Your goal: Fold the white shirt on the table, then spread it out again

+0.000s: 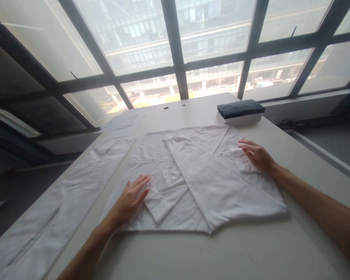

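Note:
A white shirt [204, 171] lies spread on the white table in front of me, with its sleeves folded inward across the body. My left hand [131, 196] rests flat on the shirt's left side, fingers stretched beside the cuff of a folded sleeve [163, 196]. On the right, my right hand [256, 155] lies over the other sleeve end [236, 155] near the shirt's edge, its fingers apart. Neither hand grips the cloth. Small buttons show on the fabric, and the layers underneath are hidden.
To the left, more white garments [84, 186] lie lengthwise along the table edge. A stack of folded clothes, dark navy cloth [240, 108] on top of white cloth [239, 118], sits at the back right. Beyond the table [204, 252] stand large framed windows [212, 31].

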Motion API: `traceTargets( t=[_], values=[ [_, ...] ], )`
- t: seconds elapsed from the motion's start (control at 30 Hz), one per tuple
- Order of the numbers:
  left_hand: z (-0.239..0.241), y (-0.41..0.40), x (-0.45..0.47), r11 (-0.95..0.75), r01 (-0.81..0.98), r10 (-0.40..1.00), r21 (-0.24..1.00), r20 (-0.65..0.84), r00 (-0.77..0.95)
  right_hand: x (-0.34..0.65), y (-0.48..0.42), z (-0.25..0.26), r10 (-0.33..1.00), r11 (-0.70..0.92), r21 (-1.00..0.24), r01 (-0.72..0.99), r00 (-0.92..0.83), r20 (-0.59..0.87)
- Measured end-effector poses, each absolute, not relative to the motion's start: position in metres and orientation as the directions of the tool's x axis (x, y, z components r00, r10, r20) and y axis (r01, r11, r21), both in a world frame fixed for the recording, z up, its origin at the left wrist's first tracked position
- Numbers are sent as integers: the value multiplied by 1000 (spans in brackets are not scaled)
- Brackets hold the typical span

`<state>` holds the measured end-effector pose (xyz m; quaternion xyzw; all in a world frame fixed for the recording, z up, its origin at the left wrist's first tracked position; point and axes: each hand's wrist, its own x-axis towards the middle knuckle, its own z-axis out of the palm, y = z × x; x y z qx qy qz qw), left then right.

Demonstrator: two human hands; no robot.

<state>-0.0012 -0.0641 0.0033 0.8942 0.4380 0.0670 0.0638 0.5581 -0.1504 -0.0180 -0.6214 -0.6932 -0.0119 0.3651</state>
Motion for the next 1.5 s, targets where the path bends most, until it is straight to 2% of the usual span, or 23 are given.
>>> traceTargets(
  t=[0.1, 0.23, 0.37, 0.47, 0.63, 0.9, 1.2, 1.37, 1.5],
  values=[
    [3, -59, -7, -599, 774, 800, 204, 104, 591, 565, -153, -20, 825, 222, -491, 843, 106, 555],
    [1, -51, -18, -580, 778, 814, 242, 127, 567, 569, -154, -23, 899, 184, -513, 838, 68, 433],
    [2, -47, -25, -607, 745, 791, 277, 126, 598, 570, -153, -24, 956, 143, -462, 875, -1, 292],
    [4, -47, -28, -641, 721, 764, 263, 126, 632, 570, -152, -24, 966, 132, -445, 886, -15, 257],
    [8, -49, -27, -648, 723, 759, 241, 124, 639, 568, -155, -23, 950, 185, -495, 849, -25, 311],
    [9, -49, -25, -650, 713, 756, 263, 122, 643, 567, -155, -26, 930, 195, -497, 845, 2, 368],
    [9, -49, -28, -649, 715, 754, 258, 93, 651, 570, -154, -28, 931, 184, -549, 815, 34, 364],
    [22, -48, -41, -631, 710, 752, 311, 24, 658, 573, -155, -31, 922, 220, -561, 798, 18, 387],
    [39, -51, -48, -632, 680, 738, 371, 21, 675, 570, -158, -25, 881, 269, -532, 803, 18, 473]
  ],
)
